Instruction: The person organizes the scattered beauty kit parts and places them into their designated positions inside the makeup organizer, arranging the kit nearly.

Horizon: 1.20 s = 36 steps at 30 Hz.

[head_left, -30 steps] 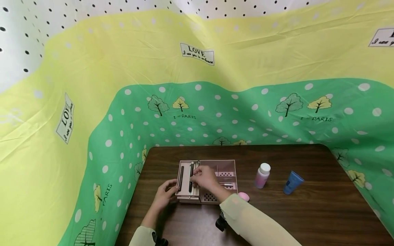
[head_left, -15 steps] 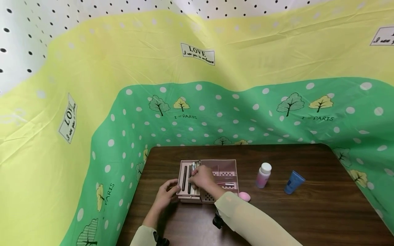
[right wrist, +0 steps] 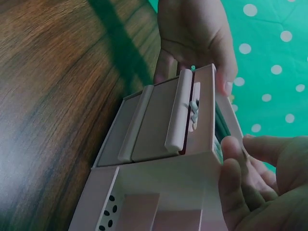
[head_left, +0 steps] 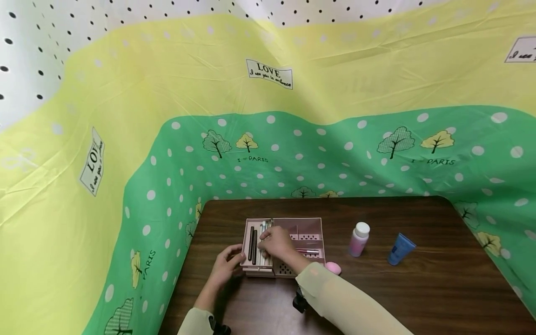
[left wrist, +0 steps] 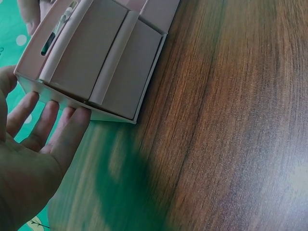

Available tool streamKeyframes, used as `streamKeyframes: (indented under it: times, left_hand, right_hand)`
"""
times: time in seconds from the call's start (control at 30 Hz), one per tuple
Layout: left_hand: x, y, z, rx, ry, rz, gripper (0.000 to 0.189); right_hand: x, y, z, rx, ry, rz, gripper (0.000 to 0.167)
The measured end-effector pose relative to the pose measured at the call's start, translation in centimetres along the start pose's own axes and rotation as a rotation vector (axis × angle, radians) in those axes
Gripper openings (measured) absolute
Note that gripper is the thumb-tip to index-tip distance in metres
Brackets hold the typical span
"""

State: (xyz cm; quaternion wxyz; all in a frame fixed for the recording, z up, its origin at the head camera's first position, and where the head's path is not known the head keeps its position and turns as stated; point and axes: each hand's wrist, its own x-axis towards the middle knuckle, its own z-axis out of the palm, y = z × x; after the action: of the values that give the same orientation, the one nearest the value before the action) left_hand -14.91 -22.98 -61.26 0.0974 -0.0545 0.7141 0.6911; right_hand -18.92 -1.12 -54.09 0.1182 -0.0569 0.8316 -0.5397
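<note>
A pink organizer (head_left: 258, 273) with drawers stands on the table. Two dark, slim, pen-like sticks (head_left: 253, 245) lie side by side in its upper left tray, beside several pale sticks (head_left: 263, 229). At the organizer's left side, my left hand (head_left: 226, 266) rests its fingertips on the wall (left wrist: 29, 79), with the thumb by the top rim. Over the tray, my right hand (head_left: 277, 243) has its fingertips among the pale sticks. In the right wrist view that right hand (right wrist: 274, 183) has bent fingers at the tray's rim; whether they pinch a stick is hidden.
A pink-tipped slim tube (head_left: 311, 252) lies in a right-hand compartment. Beside the organizer sits a pink egg-shaped sponge (head_left: 333, 267). Farther right stand a white-capped pink bottle (head_left: 358, 239) and a blue squeeze tube (head_left: 400, 249). A printed curtain (head_left: 293, 172) hangs around the table.
The right hand has moved one dark stick left, next to the other, and let go of it. Its fingers now sit over the pale sticks. My left hand stays at the organizer's side.
</note>
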Motion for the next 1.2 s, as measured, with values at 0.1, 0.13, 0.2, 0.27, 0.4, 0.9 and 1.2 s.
streamKeyframes:
  times: [0.1,0.13,0.2,0.27,0.4,0.9,1.2]
  left_hand:
    - [-0.1,-0.1,0.0,-0.004,0.006,0.006,0.045]
    - [-0.1,-0.1,0.0,-0.003,0.007,0.008,0.045]
    - [-0.1,-0.2,0.0,0.000,0.006,0.011,0.044]
    - [0.0,-0.2,0.1,0.004,0.003,0.015,0.044]
    - [0.1,-0.4,0.0,0.003,-0.002,0.013,0.043]
    - [0.2,-0.5,-0.3,0.022,-0.012,0.016,0.045]
    - [0.1,-0.5,-0.2,0.015,0.001,0.002,0.046]
  right_hand:
    - [0.0,0.5,-0.1,0.058,-0.032,-0.015,0.024]
    - [0.0,0.6,-0.2,0.070,-0.039,-0.021,0.025]
    - [-0.1,0.8,-0.3,0.090,-0.054,-0.022,0.025]
    - [-0.3,0.9,-0.5,0.103,-0.062,-0.021,0.026]
    - [-0.7,1.0,-0.9,0.103,-0.075,-0.037,0.026]
    - [-2.2,1.2,-3.5,0.096,-0.052,-0.082,0.024]
    - [-2.4,2.5,-5.2,-0.038,0.009,-0.098,0.023]
